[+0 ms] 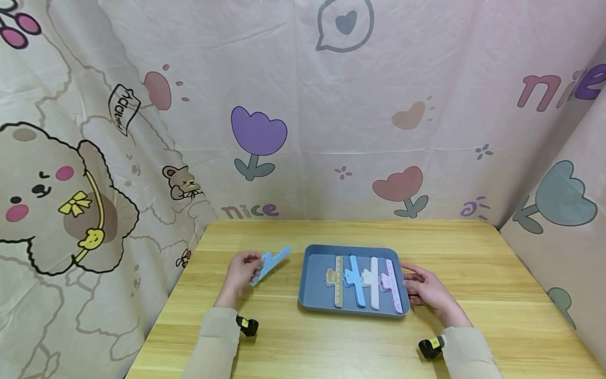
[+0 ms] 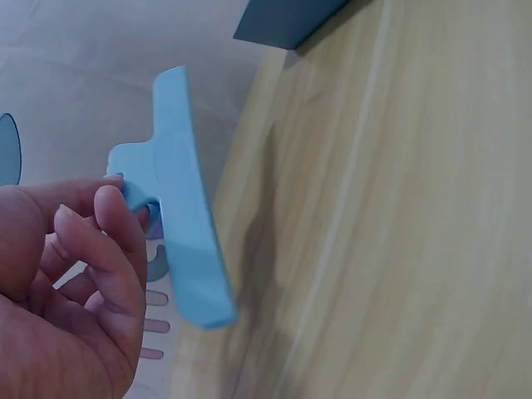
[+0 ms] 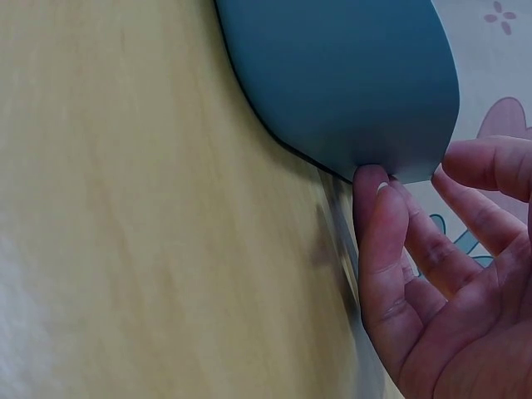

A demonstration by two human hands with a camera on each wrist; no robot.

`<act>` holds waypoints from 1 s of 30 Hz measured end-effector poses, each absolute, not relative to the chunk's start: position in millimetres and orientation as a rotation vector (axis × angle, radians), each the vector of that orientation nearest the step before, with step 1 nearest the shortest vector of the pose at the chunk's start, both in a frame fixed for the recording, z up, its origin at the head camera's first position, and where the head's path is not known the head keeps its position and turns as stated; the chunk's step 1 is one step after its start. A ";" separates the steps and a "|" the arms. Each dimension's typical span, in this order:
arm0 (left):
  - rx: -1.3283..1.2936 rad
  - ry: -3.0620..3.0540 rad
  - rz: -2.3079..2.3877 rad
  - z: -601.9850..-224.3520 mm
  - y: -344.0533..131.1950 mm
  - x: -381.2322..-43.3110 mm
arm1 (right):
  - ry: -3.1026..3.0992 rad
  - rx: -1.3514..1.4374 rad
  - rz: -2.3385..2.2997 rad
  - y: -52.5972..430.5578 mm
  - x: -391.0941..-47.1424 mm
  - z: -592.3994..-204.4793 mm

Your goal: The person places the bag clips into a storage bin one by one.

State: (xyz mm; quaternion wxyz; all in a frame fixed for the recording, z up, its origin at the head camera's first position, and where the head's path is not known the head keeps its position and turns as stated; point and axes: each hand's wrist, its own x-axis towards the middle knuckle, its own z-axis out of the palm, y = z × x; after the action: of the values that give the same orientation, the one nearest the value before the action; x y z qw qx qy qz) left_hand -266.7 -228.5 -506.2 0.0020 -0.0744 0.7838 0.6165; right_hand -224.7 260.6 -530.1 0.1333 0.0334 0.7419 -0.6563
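My left hand (image 1: 243,275) pinches a light blue plastic bag clip (image 2: 187,208) by its short handle, above the table to the left of the tray. The clip's long bar is tilted. At the right end of the grey-blue tray (image 1: 310,263), my right hand (image 1: 428,289) holds the edge, with fingertips at the rim and low on the outer wall. Inside the tray, long clips lie side by side: a clear one with a golden-brown handle (image 1: 338,289), a blue one (image 1: 358,292), a white one (image 1: 374,295) and a pink-purple one (image 1: 397,300).
The wooden table (image 1: 293,347) runs back to a printed cloth (image 1: 326,184) that hangs behind it and along both sides. A small black camera is strapped at each wrist. Table surface lies between the left hand and the tray.
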 end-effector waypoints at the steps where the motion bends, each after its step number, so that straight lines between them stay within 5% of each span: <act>1: -0.236 2.459 1.941 -505.1 -227.2 -266.8 | 2.150 0.097 -1.905 260.7 -224.8 -530.2; 30: -0.192 2.267 2.214 -477.3 -178.8 -252.2 | 2.140 0.105 -1.912 260.6 -225.0 -530.1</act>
State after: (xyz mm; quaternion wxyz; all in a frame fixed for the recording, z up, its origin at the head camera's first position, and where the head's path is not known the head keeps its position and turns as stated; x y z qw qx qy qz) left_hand -252.2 -178.8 -477.3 -0.0164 -0.0605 0.7139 0.6974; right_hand -225.0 260.6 -530.1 0.1343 0.0364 0.7384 -0.6599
